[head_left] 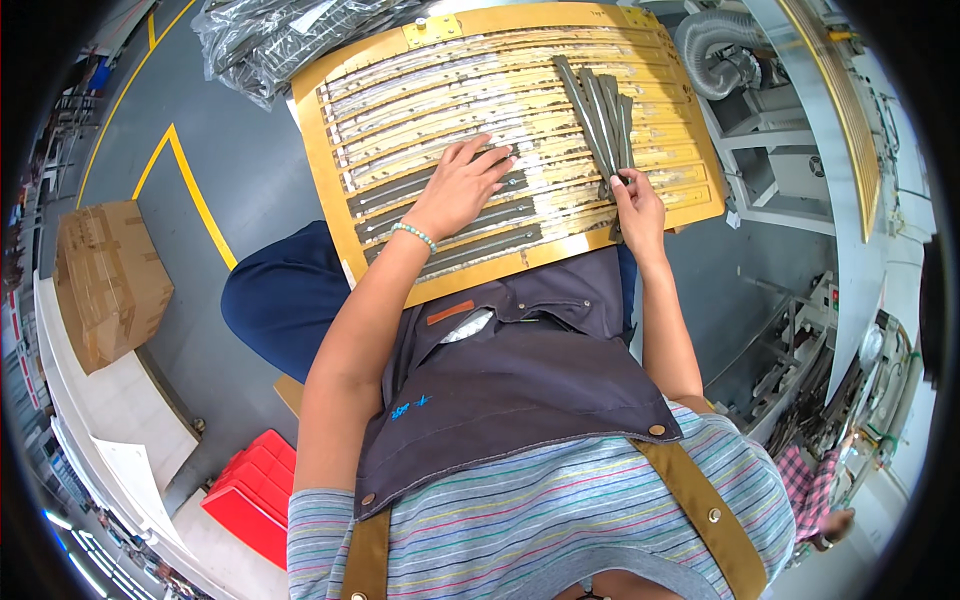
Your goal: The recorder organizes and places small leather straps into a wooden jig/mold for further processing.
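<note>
On my lap rests a yellow slotted board (330, 190) with long, narrow parallel grooves. Several dark grey strips (480, 245) with a pale line along their middle, like zippers, lie in the grooves nearest me. My left hand (465, 188) is laid over the board's middle, fingers spread, its fingertips at the grooves just beyond those strips. Fanned out above the board's right half is a bundle of similar dark strips (600, 115). Thumb and fingers of my right hand (638, 205) pinch the bundle at its near end.
A clear plastic bag of dark strips (290, 45) sits beyond the board's far left corner. At the left are a cardboard box (112, 280) and a red plastic bin (255, 490). A grey flexible duct (715, 50) and a white machine frame (770, 150) stand at the right.
</note>
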